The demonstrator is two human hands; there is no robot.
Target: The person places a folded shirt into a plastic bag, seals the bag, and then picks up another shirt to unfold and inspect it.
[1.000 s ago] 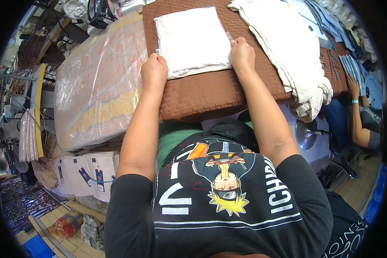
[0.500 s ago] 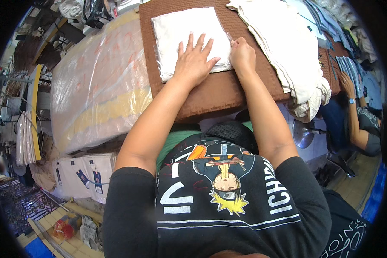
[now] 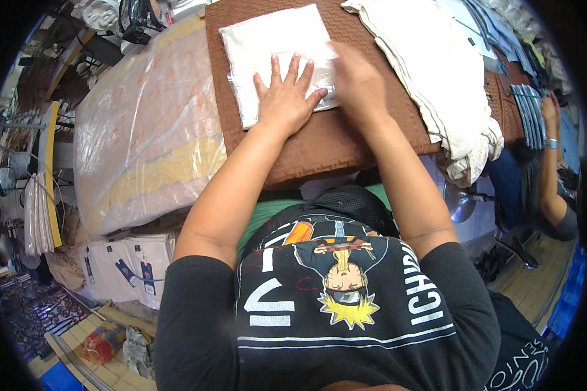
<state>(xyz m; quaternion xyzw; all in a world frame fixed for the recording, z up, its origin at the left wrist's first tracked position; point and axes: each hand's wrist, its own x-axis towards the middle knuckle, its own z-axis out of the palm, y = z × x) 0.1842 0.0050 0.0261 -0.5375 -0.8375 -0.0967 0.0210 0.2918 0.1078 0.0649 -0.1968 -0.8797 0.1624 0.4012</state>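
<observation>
A white folded garment in a clear plastic bag lies flat on a brown patterned cloth. My left hand rests palm down on its near half, fingers spread. At the package's right edge is my right hand, smeared by motion. Its fingers are too blurred to show whether they hold any of the plastic.
Right of the package lies a stack of cream garments, partly hanging over the edge. A large plastic-wrapped bundle sits to the left. Far right, another person's arm reaches toward folded blue garments.
My right hand has moved slightly up and left over the package's edge, its closed grip now blurred. The package and my left hand have shifted a little left. The other person's hand has risen.
</observation>
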